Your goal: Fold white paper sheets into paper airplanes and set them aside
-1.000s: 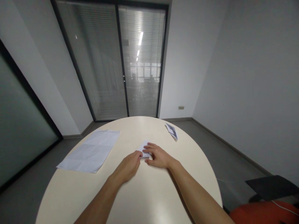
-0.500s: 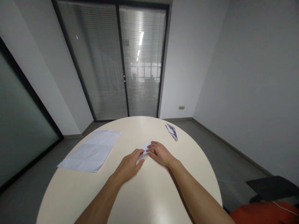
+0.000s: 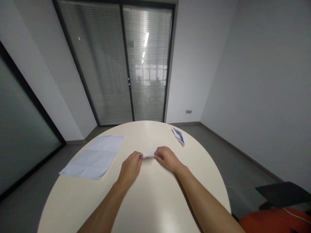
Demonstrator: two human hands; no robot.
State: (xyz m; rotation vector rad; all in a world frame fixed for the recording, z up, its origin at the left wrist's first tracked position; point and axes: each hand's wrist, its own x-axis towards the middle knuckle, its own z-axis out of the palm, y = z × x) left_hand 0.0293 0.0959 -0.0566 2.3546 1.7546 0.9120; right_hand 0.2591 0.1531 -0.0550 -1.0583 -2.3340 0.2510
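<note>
A small folded piece of white paper [image 3: 149, 155] spans the gap between my two hands, near the middle of the round table. My left hand [image 3: 132, 164] is closed with its fingertips pinching the paper's left end. At the right end, my right hand [image 3: 167, 158] grips the paper between thumb and fingers. The paper seems slightly raised, with a faint shadow beneath it. My fingers hide both its ends.
A large creased white sheet [image 3: 97, 158] lies on the left of the pale round table [image 3: 145, 132]. A folded printed paper [image 3: 179, 136] rests near the far right edge. Beyond the table's right side are a black surface [image 3: 284, 194] and a red seat [image 3: 272, 221].
My left hand has shifted slightly left and its spread fingers have closed on the paper's end. The right fingers have curled in around the other end. The paper now shows more edge-on.
</note>
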